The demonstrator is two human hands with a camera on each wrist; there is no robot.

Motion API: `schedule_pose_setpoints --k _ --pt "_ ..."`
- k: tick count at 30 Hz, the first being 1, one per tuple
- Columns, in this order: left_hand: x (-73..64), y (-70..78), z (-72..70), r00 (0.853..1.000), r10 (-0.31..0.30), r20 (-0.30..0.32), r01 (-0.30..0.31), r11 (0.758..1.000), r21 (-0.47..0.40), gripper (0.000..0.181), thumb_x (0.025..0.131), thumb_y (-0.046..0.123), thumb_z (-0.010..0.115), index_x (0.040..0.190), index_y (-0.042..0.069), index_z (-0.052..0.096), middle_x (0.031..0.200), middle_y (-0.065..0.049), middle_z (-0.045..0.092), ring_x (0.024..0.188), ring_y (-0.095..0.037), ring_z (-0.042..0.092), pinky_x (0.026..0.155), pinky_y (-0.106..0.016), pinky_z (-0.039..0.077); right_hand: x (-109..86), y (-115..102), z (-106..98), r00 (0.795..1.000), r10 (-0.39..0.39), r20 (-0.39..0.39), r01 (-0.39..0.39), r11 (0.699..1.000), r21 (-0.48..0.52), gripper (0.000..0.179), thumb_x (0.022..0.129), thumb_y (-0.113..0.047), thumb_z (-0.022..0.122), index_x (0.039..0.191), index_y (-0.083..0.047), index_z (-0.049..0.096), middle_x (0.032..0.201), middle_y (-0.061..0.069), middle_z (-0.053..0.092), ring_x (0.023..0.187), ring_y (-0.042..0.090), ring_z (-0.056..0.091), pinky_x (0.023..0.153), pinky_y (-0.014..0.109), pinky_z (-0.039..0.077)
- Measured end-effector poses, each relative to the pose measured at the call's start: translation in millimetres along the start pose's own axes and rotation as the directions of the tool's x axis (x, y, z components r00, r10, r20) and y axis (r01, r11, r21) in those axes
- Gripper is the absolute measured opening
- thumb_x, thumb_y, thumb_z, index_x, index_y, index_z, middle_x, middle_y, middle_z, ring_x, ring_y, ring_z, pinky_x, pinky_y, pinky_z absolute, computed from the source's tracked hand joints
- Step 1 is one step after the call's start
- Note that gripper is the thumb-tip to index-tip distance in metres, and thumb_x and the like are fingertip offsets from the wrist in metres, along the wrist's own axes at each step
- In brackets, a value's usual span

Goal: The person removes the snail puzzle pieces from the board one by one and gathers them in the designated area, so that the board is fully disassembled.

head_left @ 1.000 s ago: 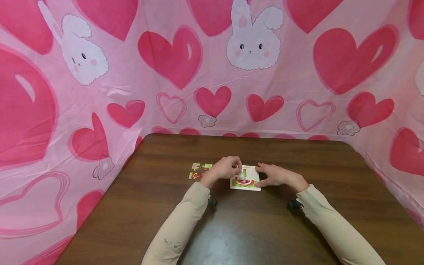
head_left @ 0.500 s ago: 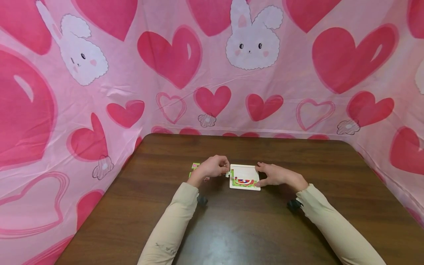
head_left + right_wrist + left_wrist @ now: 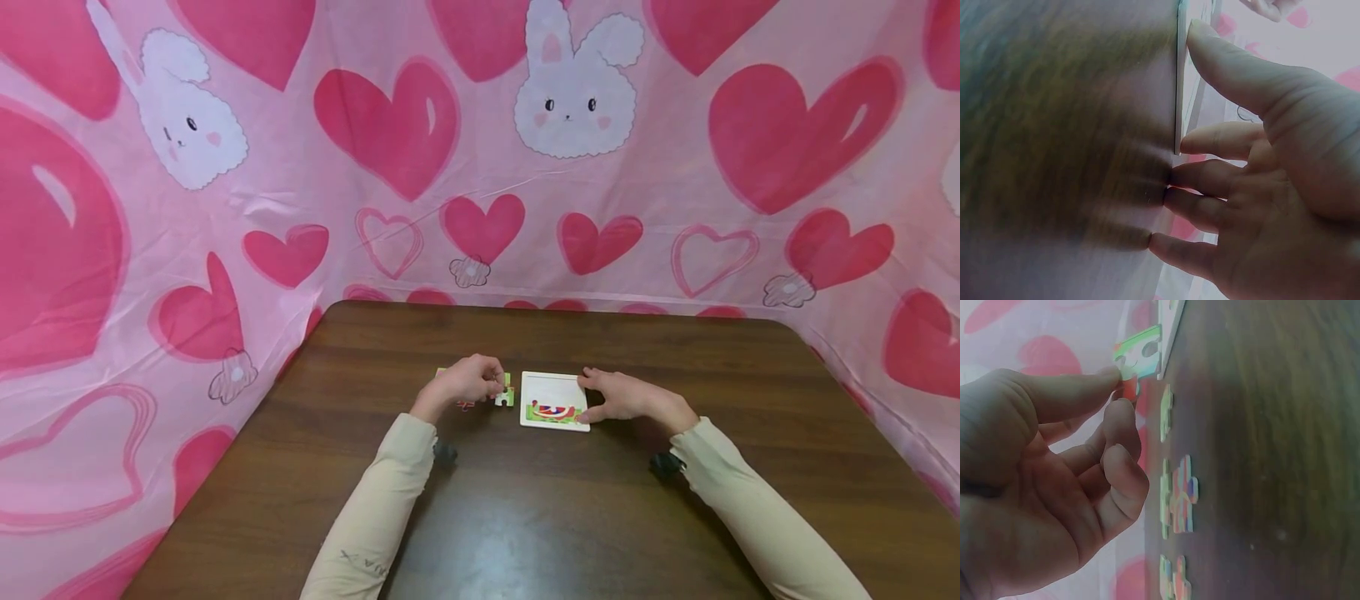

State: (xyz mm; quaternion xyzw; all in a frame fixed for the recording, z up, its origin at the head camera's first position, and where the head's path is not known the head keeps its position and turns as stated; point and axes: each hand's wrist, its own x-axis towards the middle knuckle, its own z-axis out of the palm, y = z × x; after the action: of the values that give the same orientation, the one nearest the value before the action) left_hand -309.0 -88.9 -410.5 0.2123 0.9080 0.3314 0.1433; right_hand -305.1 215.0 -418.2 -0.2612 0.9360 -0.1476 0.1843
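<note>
My left hand (image 3: 471,380) pinches a jigsaw piece (image 3: 1141,353) between thumb and fingertips, just left of the white puzzle tray. Green, white and red show on this piece, with a knob and a notch at its edges. My right hand (image 3: 626,396) rests at the tray's right side. In the right wrist view its thumb (image 3: 1225,59) lies on the tray's edge, the index fingertip is at the corner, and the other fingertips touch the table. The puzzle tray (image 3: 551,382) has colourful pieces along its near side and bare white board behind them.
Several loose jigsaw pieces (image 3: 1183,497) lie on the brown wooden table (image 3: 555,517) left of the tray, partly hidden under my left hand in the head view. A pink cloth (image 3: 660,175) with hearts and rabbits hangs behind the table and at its sides.
My left hand has moved left, carrying the jigsaw piece from over the tray to beside it, so more bare white board shows. My right hand has stayed at the tray's right side.
</note>
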Motion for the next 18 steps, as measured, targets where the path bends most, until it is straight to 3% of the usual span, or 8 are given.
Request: schedule_pose_setpoints --k 10,18 --pt "-2.1 -9.1 0.0 0.998 -0.064 0.027 0.065 0.997 -0.036 0.003 0.091 0.007 0.063 0.091 0.010 0.065 0.075 -0.002 0.062 0.060 -0.014 0.051 0.050 -0.027 0.043 0.4 1 0 1.000 -0.007 -0.001 0.007 1.000 0.010 0.082 0.085 -0.048 0.071 0.146 -0.001 0.042 0.157 0.028 0.027 0.144 0.046 0.028 0.113 0.060 0.028" --pt "0.9 -13.9 4.0 0.998 -0.064 -0.004 0.064 0.998 -0.021 0.005 0.092 0.010 0.063 0.088 0.012 0.063 0.076 -0.005 0.064 0.052 -0.012 0.047 0.047 -0.027 0.042 -1.2 0 0 1.000 0.024 -0.007 -0.024 1.000 0.001 0.083 0.085 -0.050 0.071 0.148 -0.005 0.042 0.158 0.023 0.028 0.144 0.045 0.029 0.112 0.062 0.028"
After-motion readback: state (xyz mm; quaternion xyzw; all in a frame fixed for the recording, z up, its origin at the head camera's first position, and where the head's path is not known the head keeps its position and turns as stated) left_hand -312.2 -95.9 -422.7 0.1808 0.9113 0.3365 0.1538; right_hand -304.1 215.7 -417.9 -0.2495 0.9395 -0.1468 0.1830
